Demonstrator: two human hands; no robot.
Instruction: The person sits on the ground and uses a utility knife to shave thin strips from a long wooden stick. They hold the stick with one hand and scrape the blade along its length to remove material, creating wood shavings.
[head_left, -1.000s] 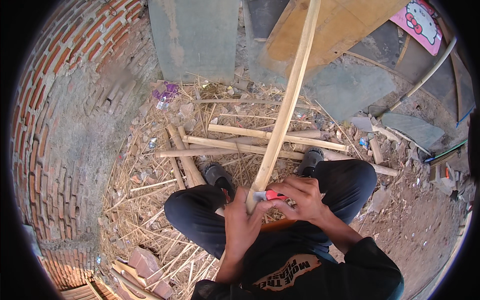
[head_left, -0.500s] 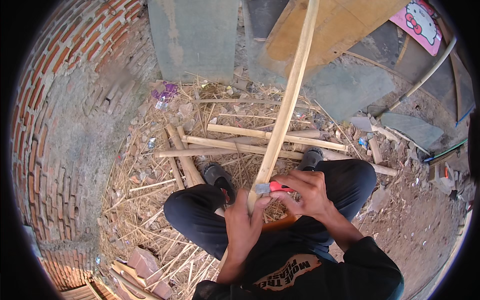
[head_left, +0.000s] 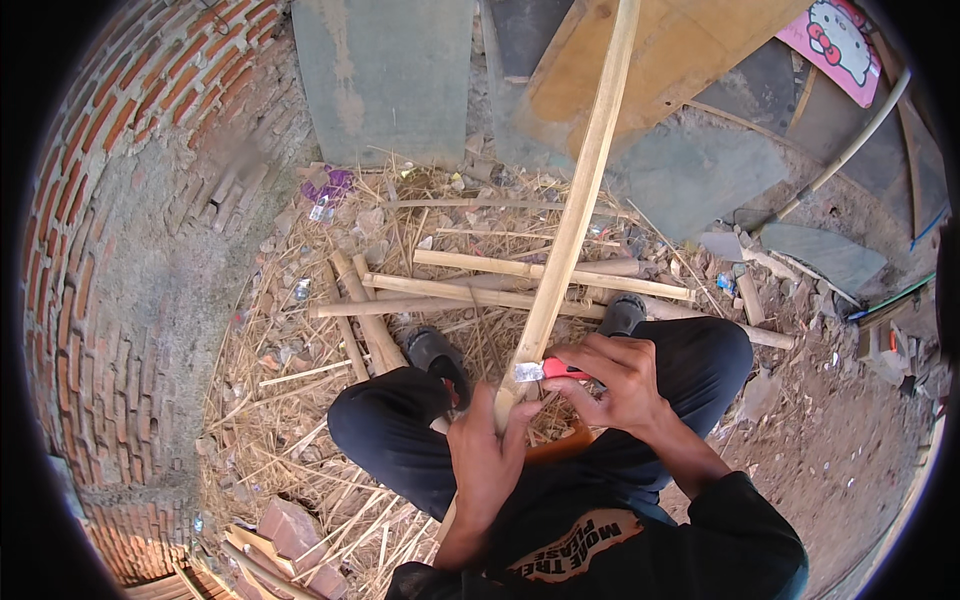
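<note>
A long split bamboo strip (head_left: 568, 240) runs from my lap up past the top of the view. My left hand (head_left: 484, 455) is closed round its near part, thumb along the right side. In my right hand (head_left: 622, 388) is a red-handled utility knife (head_left: 564, 369), its handle pinched between fingers and thumb. The short, wide blade points left and lies over the strip just beyond my left hand. Whether its edge bites into the bamboo I cannot tell. The strip's near end is partly hidden by my left hand and arm.
Between my bent legs shows the rim of an orange seat or container (head_left: 562, 446). Past my shoes lie several bamboo pieces (head_left: 480, 293) on straw and rubble. A brick wall (head_left: 110, 300) stands left; grey panels (head_left: 385, 90) lean at the back.
The knife has shifted slightly up and right, and its blade now catches more light. My right thumb has come away from my left thumb. The bamboo strip has barely moved.
</note>
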